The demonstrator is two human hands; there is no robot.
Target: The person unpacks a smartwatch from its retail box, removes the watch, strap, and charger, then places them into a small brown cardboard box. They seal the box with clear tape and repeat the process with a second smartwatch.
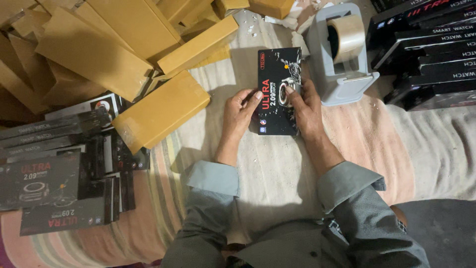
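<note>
A long black product box (273,74) with a watch picture on it lies flat on the striped cloth in front of me. My left hand (239,110) grips its left edge near the lower half, thumb on the top face. On the right side my right hand (306,106) clasps the edge, with its fingers resting over the printed face. Both sleeves are grey-green.
A grey tape dispenser (342,59) with a clear roll stands just right of the box. Yellow-brown cardboard cartons (161,109) are heaped at upper left. Stacks of black boxes (59,164) lie at left, and more black boxes (426,54) are stacked at upper right.
</note>
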